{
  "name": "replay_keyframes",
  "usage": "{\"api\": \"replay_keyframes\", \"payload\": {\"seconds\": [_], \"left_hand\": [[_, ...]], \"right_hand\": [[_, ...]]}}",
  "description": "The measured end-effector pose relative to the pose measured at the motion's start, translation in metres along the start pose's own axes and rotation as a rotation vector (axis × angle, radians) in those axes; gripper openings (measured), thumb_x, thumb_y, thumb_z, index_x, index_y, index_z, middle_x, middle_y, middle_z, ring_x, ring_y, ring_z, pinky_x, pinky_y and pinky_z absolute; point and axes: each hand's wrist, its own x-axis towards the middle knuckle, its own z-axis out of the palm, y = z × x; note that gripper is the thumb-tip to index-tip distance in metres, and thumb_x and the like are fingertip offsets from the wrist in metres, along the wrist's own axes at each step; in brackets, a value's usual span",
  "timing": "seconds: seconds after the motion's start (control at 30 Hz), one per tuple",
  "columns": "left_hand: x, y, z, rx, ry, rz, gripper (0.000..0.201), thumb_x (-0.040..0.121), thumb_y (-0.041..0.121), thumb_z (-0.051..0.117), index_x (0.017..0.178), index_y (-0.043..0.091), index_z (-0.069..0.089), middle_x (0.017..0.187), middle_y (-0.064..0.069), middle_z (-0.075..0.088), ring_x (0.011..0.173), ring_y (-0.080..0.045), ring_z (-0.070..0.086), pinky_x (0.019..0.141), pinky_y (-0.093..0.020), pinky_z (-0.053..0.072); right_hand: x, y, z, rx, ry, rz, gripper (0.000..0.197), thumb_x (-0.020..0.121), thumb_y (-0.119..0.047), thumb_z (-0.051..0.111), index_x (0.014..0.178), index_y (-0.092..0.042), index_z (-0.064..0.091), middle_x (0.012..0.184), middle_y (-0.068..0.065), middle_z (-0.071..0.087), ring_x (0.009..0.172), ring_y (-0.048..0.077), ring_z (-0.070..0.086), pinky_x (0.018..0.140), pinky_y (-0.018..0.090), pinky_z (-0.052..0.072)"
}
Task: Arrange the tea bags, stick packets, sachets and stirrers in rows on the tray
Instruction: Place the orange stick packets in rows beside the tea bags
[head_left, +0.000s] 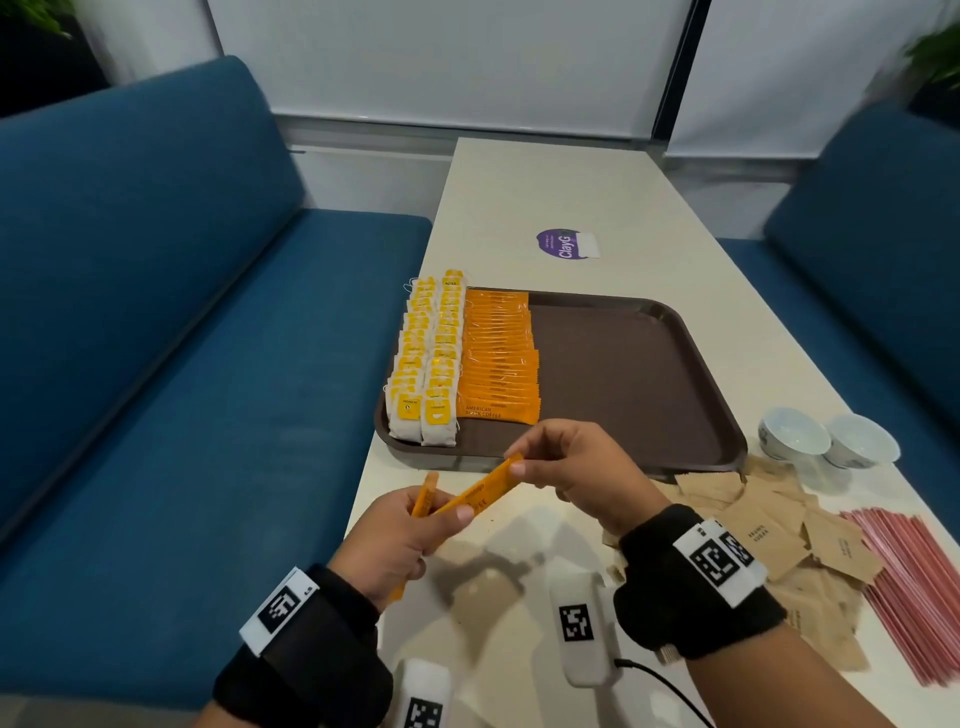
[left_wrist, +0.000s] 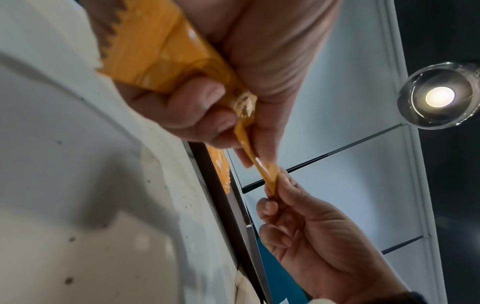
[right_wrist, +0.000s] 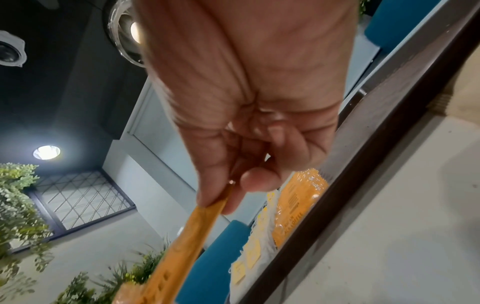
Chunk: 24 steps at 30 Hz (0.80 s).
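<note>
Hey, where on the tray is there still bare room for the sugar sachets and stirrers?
The tray is bare from the orange stick packets across to its right rim. Its left side is packed: two rows of tea bags, then the packets. Off the tray, the table's near right corner is crowded with brown sachets and pink stirrers.

I read "AMERICAN BLACK COFFEE" on the nearest orange stick packet (head_left: 496, 410) on my tray, and "ClayG" on the purple sticker (head_left: 562, 245) at twelve o'clock beyond it

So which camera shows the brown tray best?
The head view: the whole brown tray shows, with tea bags and orange stick packets in rows at its left. Both wrist views catch only a dark strip of its rim.
</note>
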Motion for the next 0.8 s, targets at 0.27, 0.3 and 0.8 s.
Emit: {"api": "replay_keyframes", "payload": {"seconds": [0.27, 0.3, 0.8], "left_hand": [[0.006, 0.010, 0.000, -0.332, 0.223, 0.020, 0.005, 0.097, 0.023, 0.046, 0.102, 0.023, 0.046, 0.076, 0.000, 0.042, 0.053, -0.008, 0.031, 0.036, -0.016, 0.027], [0.007, 0.010, -0.001, -0.352, 0.234, 0.024, 0.005, 0.098, 0.021, 0.044, 0.102, 0.020, 0.045, 0.077, -0.001, 0.043, 0.054, -0.009, 0.033, 0.037, -0.017, 0.029], [0.017, 0.016, -0.005, -0.145, 0.350, 0.113, 0.016, 0.099, 0.025, 0.042, 0.104, 0.019, 0.055, 0.088, 0.003, 0.051, 0.079, -0.007, 0.046, 0.076, -0.031, 0.036]], "right_hand": [[0.029, 0.006, -0.020, 0.136, 0.421, 0.103, 0.011, 0.089, -0.003, 0.060, 0.089, -0.013, 0.063, 0.083, 0.003, 0.062, 0.064, 0.010, 0.055, 0.052, 0.017, 0.045], [0.037, 0.008, -0.021, 0.111, 0.433, 0.133, 0.012, 0.089, -0.003, 0.060, 0.087, -0.014, 0.062, 0.084, 0.004, 0.062, 0.063, 0.010, 0.055, 0.052, 0.017, 0.045], [0.094, 0.020, -0.008, -0.120, 0.375, 0.385, 0.015, 0.087, -0.006, 0.065, 0.079, -0.017, 0.058, 0.076, 0.003, 0.062, 0.055, 0.008, 0.058, 0.064, 0.026, 0.053]]}}
